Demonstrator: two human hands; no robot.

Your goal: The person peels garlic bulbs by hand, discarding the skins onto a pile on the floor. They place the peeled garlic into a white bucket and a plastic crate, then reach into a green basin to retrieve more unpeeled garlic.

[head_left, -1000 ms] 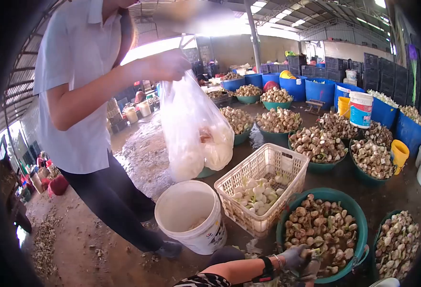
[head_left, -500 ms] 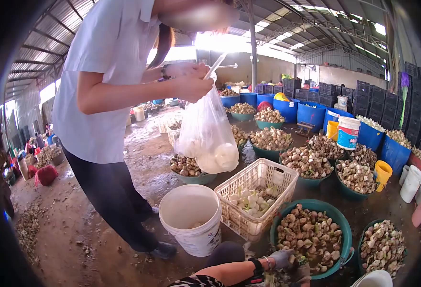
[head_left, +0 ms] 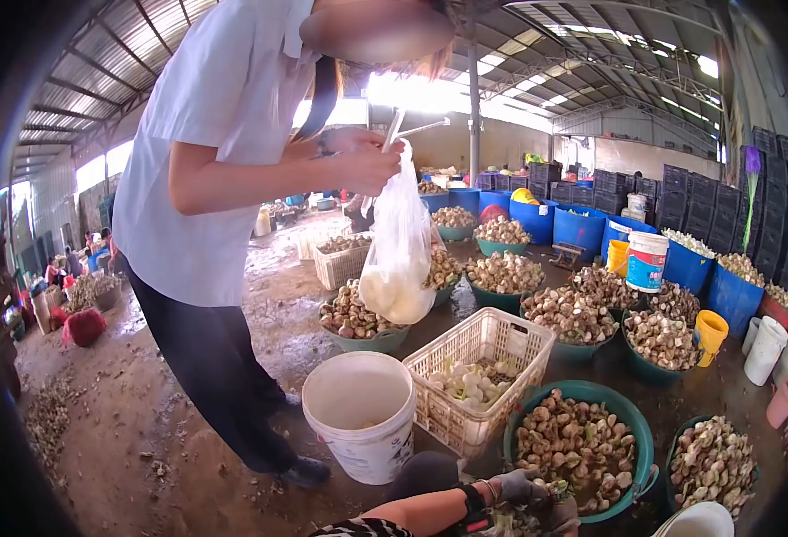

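Observation:
My left hand (head_left: 516, 489), in a grey glove with a black wrist strap, reaches from the bottom edge to the near rim of a teal basin (head_left: 642, 428) full of unpeeled bulbs. Its fingers curl around a bulb with green stems. Part of a second grey glove, my right hand (head_left: 562, 516), shows just beside it at the frame edge; its grip is hidden. A standing person in a pale blue shirt (head_left: 206, 152) holds a clear plastic bag (head_left: 398, 259) of white peeled bulbs by its twisted neck with both hands.
A white bucket (head_left: 358, 421) stands by the person's feet. Next to it a white crate (head_left: 492, 345) holds peeled bulbs. Several teal basins (head_left: 573, 351) and blue tubs (head_left: 580, 228) of bulbs fill the wet floor to the right. Black crates (head_left: 707, 201) are stacked behind.
The standing person has lifted the bag higher and twisted its neck, so the bag hangs narrower. My gloved left hand has shifted slightly left along the basin's rim.

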